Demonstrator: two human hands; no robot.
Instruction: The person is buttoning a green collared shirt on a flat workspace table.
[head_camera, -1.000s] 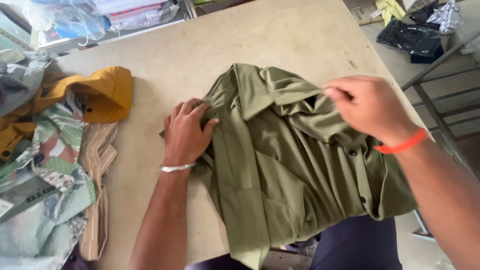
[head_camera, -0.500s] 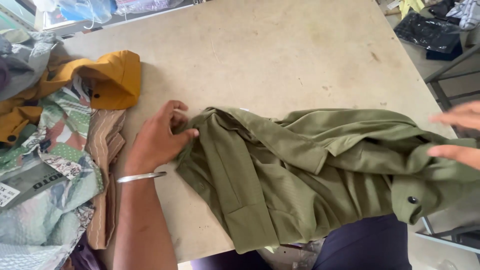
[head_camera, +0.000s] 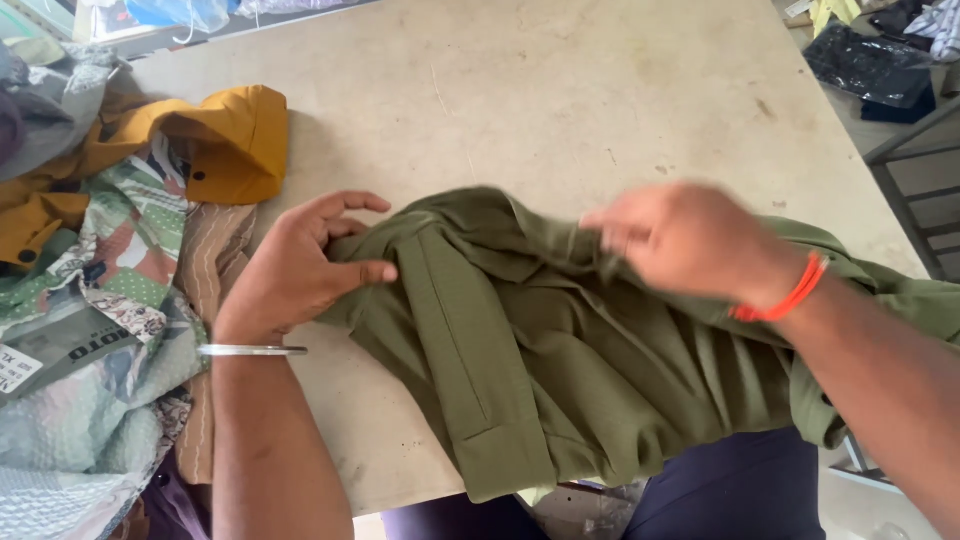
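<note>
Olive shirt (head_camera: 560, 380) lies bunched at near table edge, hem hanging over. My left hand (head_camera: 300, 270) pinches shirt's left edge, thumb closed on cloth. My right hand (head_camera: 690, 240), blurred, fingers curled on upper folds; grip I cannot tell. Left: pile of patterned clothes (head_camera: 90, 330), mustard garment (head_camera: 215, 140) beyond. Bare table (head_camera: 560, 90) farther. Since half second ago, right hand came in from right edge onto shirt.
</note>
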